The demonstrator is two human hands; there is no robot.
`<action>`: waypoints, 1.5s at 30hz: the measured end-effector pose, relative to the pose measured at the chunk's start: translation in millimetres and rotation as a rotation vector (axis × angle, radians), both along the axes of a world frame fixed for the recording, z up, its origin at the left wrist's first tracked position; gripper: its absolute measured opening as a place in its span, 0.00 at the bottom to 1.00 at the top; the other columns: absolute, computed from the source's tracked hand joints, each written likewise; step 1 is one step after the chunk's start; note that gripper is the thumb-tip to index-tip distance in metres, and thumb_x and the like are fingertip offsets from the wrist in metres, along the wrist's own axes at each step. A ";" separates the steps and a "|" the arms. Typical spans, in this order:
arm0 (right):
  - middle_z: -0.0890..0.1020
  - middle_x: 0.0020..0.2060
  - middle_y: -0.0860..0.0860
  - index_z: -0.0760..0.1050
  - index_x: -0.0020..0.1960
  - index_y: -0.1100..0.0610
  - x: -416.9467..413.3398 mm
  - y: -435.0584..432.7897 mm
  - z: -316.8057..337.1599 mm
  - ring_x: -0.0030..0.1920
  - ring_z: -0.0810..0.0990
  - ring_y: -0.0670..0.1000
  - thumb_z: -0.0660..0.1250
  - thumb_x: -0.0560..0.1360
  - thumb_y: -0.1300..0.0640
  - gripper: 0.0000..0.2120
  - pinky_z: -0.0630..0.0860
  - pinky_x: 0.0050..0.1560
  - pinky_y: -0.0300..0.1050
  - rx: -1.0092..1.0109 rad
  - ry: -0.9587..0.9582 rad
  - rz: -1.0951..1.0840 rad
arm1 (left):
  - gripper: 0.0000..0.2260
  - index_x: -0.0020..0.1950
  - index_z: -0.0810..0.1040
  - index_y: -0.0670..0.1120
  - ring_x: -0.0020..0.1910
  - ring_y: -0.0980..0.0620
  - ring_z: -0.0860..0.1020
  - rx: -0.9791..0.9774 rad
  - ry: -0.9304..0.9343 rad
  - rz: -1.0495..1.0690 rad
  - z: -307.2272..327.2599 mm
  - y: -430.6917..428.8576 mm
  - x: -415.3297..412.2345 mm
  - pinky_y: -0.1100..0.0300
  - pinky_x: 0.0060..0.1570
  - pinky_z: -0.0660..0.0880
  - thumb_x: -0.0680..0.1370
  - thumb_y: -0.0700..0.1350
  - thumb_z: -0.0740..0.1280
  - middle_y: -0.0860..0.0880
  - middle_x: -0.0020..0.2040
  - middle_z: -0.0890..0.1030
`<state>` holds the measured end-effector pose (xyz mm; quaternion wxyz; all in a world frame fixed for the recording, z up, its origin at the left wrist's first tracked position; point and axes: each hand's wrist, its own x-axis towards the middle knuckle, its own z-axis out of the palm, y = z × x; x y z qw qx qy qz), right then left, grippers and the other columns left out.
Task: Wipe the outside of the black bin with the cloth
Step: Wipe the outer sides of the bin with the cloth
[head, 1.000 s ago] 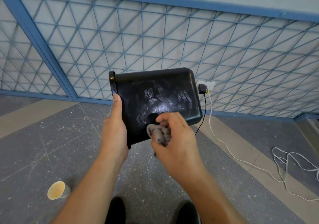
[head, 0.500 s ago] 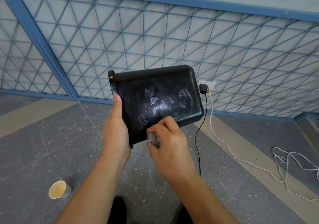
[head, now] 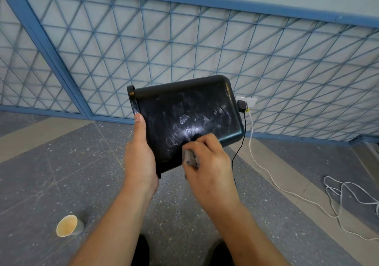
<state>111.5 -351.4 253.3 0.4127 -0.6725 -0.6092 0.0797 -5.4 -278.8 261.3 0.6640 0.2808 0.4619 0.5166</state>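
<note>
The black bin (head: pixel 184 110) is held up on its side in front of me, rim to the left and base to the right, its broad side smeared with pale wipe streaks. My left hand (head: pixel 139 153) grips it at the rim end, thumb lying along the side. My right hand (head: pixel 207 163) holds a bunched grey cloth (head: pixel 189 157) and presses it against the bin's lower edge. Most of the cloth is hidden inside my fingers.
A paper cup (head: pixel 68 225) lies on the speckled floor at lower left. A black charger (head: pixel 242 106) sits in a wall socket behind the bin, with a black cable and a white cable (head: pixel 287 192) trailing over the floor to the right. A blue lattice grille (head: pixel 184 46) backs the scene.
My right hand with the cloth has slid along the bin's lower edge, first down-left, then slightly back up. The bin has tilted a little, and my left hand keeps its grip.
</note>
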 end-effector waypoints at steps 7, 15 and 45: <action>0.75 0.55 0.49 0.82 0.59 0.58 -16.8 2.5 1.4 0.44 0.79 0.48 0.76 0.71 0.64 0.16 0.82 0.45 0.45 0.013 -0.049 0.070 | 0.27 0.58 0.90 0.56 0.56 0.47 0.89 0.000 -0.003 -0.007 3.2 -1.4 -0.6 0.50 0.53 0.84 0.76 0.74 0.65 0.48 0.57 0.90; 0.73 0.52 0.44 0.83 0.54 0.57 29.2 2.7 3.3 0.43 0.78 0.45 0.75 0.74 0.66 0.11 0.82 0.38 0.40 0.009 0.064 -0.114 | 0.22 0.57 0.89 0.63 0.55 0.48 0.89 0.018 -0.033 -0.017 1.8 4.7 -6.0 0.50 0.48 0.87 0.76 0.75 0.66 0.51 0.58 0.90; 0.74 0.54 0.47 0.82 0.57 0.59 -1.5 8.3 -2.7 0.40 0.78 0.47 0.73 0.76 0.65 0.10 0.81 0.40 0.42 0.029 -0.017 0.050 | 0.39 0.60 0.87 0.55 0.52 0.45 0.90 -0.069 0.042 0.072 2.1 6.3 -9.0 0.39 0.59 0.84 0.63 0.82 0.69 0.50 0.54 0.91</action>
